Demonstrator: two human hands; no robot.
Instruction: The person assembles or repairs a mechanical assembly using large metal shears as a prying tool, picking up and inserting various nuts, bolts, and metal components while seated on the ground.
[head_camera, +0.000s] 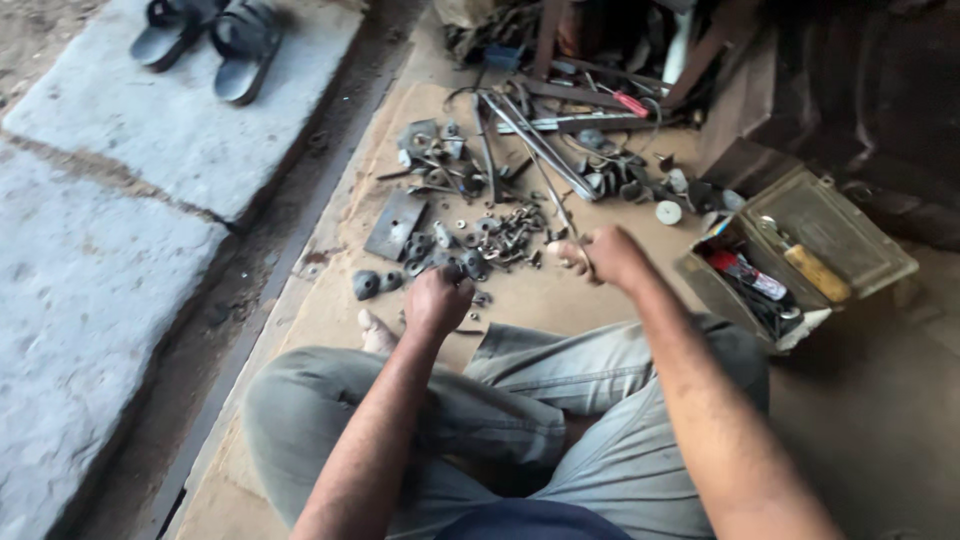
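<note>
Hardware in the scattered pile of nuts and bolts (480, 240) on the cardboard sheet (560, 300) looks small, stiff, heavy for its size (probably greasy), best pinched by its flats; left hand (437, 300) is fisted over a piece at the pile's near edge, right hand (605, 255) closed round a thin metal rod (560, 215).

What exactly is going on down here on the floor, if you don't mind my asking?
A person sits cross-legged on a brown board strewn with metal parts. Their left hand is closed at the edge of a pile of bolts and nuts. Their right hand grips a thin metal rod. An open metal toolbox sits to the right.
</note>
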